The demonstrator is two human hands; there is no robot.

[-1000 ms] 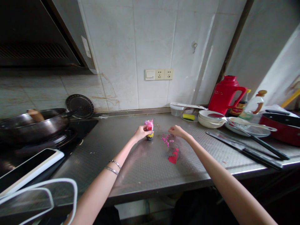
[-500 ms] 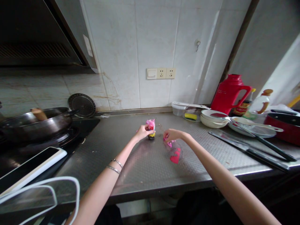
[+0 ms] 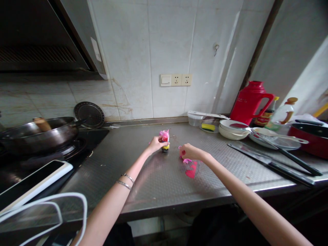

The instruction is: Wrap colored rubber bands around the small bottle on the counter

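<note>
My left hand [image 3: 155,144] is closed round a small container [image 3: 165,145] with a red and yellow label and a dark base. Pink stringy material [image 3: 164,134] fills its top, and it stands upright on the steel counter [image 3: 143,188]. To the right, my right hand [image 3: 188,151] has its fingers pinched together on a pink string [image 3: 186,160]. The string lies at the upper end of a clear bag with red shapes [image 3: 191,170], flat on the counter. Whether the string is fastened to the bag I cannot tell.
A pan [image 3: 46,131] sits on the stove at left, near a white-edged device [image 3: 36,184] and white cable [image 3: 74,194]. On the right are a knife [image 3: 269,164], stacked bowls [image 3: 233,134], a yellow sponge [image 3: 208,127], a red thermos [image 3: 251,102] and a red pot [image 3: 310,140].
My right hand has moved slightly down, nearer to the bag with red shapes, and its fingers have drawn in. My left hand and the container have stayed in place.
</note>
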